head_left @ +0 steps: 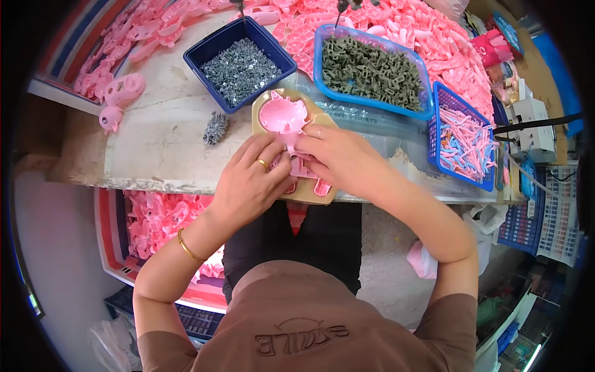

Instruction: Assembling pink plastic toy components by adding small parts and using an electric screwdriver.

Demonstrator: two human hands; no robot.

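In front of me a pink plastic toy half-shell (284, 115) lies with its hollow side up in a tan holder (322, 115) at the table's near edge. Its round head part is at the far end, and its narrower body runs toward me. My left hand (253, 175) bends over the body from the left, thumb and fingers drawn together; whatever small part they pinch is hidden. From the right, my right hand (339, 156) closes its fingers on the shell just below the head part. The fingertips of both hands nearly meet there.
Beyond the holder stand a dark blue bin (193, 61) of small metal screws and a light blue tub (427, 102) of dark green parts. A blue basket (437, 136) holds pink and blue sticks. A screw-covered clump (215, 128) and a pink toy body (124, 90) lie left.
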